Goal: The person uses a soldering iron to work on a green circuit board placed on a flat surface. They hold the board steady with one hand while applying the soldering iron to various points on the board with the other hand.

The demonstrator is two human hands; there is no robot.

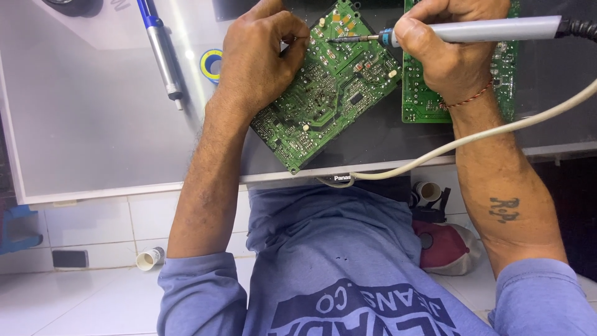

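Your right hand [444, 46] grips the soldering iron [479, 29], tip on the tilted green circuit board [326, 93]; your left hand [261, 56] pinches thin wire at its edge. A second board [420, 93], a desoldering pump [160, 46] and a tape roll [211, 64] lie close around.

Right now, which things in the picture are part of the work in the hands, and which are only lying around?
In use:
- soldering iron, held by the right hand
- tilted green circuit board, under the left hand

Lying about:
- second green board
- blue-handled suction tool
- tape roll
- red and white cap on the floor
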